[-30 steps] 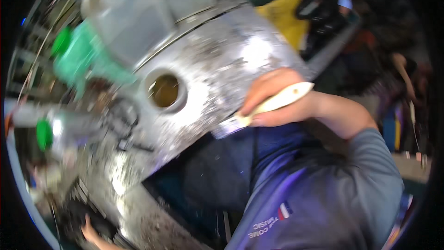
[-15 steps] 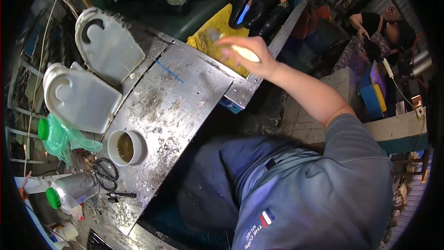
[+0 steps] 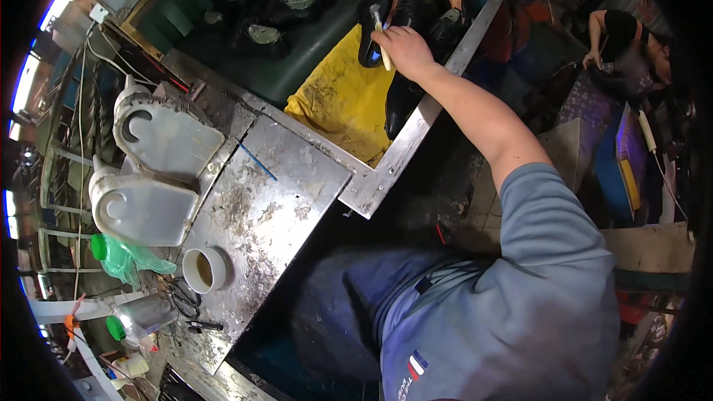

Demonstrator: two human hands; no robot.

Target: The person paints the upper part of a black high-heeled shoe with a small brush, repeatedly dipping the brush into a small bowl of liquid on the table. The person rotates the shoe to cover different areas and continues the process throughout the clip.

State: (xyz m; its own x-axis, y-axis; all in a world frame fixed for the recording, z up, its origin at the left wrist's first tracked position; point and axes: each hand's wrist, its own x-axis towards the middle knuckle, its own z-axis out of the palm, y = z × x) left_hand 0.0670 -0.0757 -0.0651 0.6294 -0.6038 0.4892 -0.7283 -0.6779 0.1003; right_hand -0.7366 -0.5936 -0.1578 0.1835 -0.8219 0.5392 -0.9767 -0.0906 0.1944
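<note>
Over at the far side, just right of center, the right hand (image 3: 405, 50) has its fingers closed around a paintbrush (image 3: 385, 55), gripping it by the pale handle. Brush's long axis runs roughly near-to-far: bristles point far and a touch left, handle butt aims back near. It's in among the black shoes (image 3: 401, 108) by the yellow cloth (image 3: 338, 96); can't tell if the bristles actually touch one. Left hand's out of view, so can't say if it's open. Nearer and left, a white cup (image 3: 222, 267) of brownish liquid stands on the metal tabletop (image 3: 308, 178).
</note>
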